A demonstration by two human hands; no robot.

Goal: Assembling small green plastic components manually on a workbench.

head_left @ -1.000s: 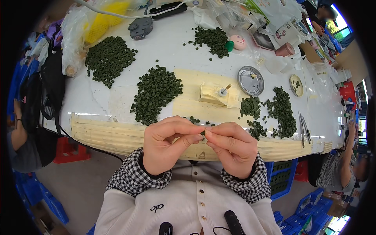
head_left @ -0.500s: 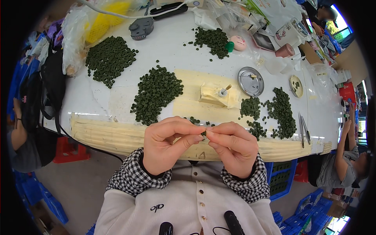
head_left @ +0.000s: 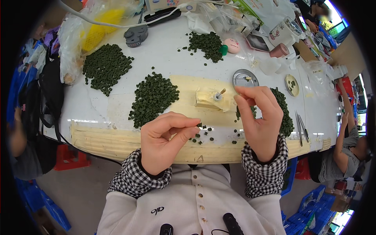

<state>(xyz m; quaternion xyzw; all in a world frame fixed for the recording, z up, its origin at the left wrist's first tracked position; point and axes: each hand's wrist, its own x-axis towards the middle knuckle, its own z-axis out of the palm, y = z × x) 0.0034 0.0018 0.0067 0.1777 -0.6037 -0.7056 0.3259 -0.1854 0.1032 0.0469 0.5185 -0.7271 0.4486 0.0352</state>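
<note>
Head view: the left hand (head_left: 162, 143), just left of the lower middle of the frame, has thumb and forefinger clamped on a small dark green piece (head_left: 200, 125) that pokes out past their tips. The right hand (head_left: 261, 121), right of the middle, is well apart from it and higher in the frame; its thumb and forefinger tips come close to each other, but I cannot tell whether they meet or grip anything.

Loose green pieces (head_left: 197, 135) lie on the desk (head_left: 176, 49) between the hands. Left of the middle spreads a large green heap (head_left: 152, 98), with another heap (head_left: 105, 66) at the upper left and a third heap (head_left: 205, 46) at the upper middle. A right-hand heap (head_left: 286, 117) is partly hidden by the right hand. Near the middle of the frame, a cream-covered block (head_left: 205, 101) bears a short upright stick (head_left: 223, 91). Just above the right hand lies a round metal lid (head_left: 239, 72); slim tweezers (head_left: 300, 131) lie at the right.
</note>
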